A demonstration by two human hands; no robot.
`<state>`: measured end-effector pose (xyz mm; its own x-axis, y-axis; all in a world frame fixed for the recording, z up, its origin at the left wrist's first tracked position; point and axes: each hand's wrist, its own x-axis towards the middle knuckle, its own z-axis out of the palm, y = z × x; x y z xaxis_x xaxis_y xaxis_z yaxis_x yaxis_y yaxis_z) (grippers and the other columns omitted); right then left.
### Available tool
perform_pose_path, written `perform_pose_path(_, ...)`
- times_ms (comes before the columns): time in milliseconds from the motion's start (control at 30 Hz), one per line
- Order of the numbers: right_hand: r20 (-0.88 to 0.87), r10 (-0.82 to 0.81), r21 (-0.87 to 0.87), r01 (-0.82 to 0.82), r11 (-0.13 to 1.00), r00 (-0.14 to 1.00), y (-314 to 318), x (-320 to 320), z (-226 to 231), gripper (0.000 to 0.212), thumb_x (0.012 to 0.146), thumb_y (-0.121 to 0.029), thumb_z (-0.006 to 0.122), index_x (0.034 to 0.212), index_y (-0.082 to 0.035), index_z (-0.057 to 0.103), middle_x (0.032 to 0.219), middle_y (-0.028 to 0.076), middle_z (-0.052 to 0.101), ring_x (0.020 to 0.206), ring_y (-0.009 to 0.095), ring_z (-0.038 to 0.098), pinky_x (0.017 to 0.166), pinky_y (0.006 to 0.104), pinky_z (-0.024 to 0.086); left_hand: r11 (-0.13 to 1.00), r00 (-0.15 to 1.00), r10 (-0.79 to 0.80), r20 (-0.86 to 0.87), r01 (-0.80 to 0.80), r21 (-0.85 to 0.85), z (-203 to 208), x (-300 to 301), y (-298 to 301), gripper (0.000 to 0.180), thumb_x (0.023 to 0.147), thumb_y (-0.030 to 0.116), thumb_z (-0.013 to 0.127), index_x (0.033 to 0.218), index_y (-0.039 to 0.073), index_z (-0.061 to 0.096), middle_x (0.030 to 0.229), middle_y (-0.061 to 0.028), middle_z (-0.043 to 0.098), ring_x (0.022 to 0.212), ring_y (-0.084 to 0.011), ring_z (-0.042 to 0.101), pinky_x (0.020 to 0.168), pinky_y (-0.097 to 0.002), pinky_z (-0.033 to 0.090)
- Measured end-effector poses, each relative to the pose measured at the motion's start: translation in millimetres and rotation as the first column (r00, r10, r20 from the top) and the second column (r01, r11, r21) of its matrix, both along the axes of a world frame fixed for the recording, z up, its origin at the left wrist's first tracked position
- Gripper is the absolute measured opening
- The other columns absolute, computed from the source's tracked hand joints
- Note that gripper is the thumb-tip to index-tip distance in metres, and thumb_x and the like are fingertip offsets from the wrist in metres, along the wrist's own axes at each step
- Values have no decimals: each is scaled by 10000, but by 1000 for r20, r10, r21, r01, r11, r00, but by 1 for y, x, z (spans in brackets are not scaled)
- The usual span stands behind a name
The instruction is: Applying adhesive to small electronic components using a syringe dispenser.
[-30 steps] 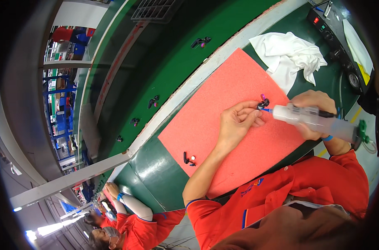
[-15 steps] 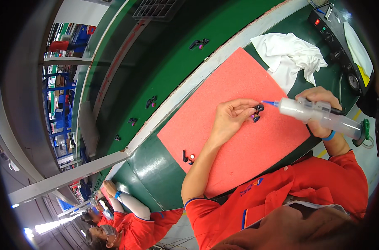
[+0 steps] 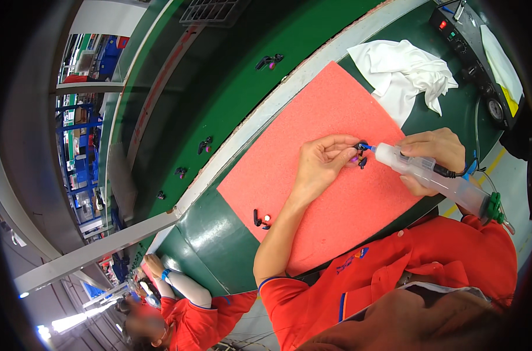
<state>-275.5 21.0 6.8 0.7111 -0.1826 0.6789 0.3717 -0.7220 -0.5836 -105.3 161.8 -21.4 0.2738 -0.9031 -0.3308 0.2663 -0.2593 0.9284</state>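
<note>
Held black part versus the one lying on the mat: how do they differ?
The held part is pinched by the left hand; the mat part lies on the pink mat, unheld. The held part is at the syringe's blue tip; the mat part lies apart. The held part shows purple; the mat part shows a white round piece. Both look mostly black.

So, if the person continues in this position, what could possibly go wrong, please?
The left hand pinches a small black part right at the syringe's blue tip, so a slight slip could let the tip slide off or touch that hand.

The right hand grips the long syringe well behind its tip, so a small wobble there might shift the tip noticeably.

A loose piece lies close to the left forearm, which might knock it.
</note>
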Motion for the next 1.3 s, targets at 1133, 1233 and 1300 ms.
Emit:
perform_pose_path(1133, 182, -247, 101, 232, 968, 952, -5, -26, 5, 425, 610, -101, 656, 979, 34, 494, 894, 199, 573, 792, 279, 579, 685, 329, 470, 913, 196, 408, 892, -99, -396, -27, 104, -191, 134, 690, 42, 614, 819, 10, 632, 774, -135, 625, 758, -246, 609, 674, -317, 470)
perform_pose_path(1233, 138, -183, 143, 164, 976, 973, -7, -27, 0, 422, 610, -96, 651, 977, 39, 493, 878, 200, 574, 799, 285, 577, 683, 332, 472, 883, -235, 466, 853, 62, -465, -13, 100, -174, 109, 674, 42, 621, 780, 18, 632, 804, -139, 609, 856, -264, 570, 746, -337, 443)
perform_pose_path(1300, 129, -182, 110, 168, 980, 975, -5, -20, 5, 436, 683, -163, 620, 1044, 10, 447, 977, 222, 523, 828, 300, 553, 700, 357, 462, 868, -103, 496, 862, 67, -492, 17, 112, -138, 81, 676, 46, 620, 753, 25, 628, 817, -128, 598, 902, -251, 542, 774, -343, 422)
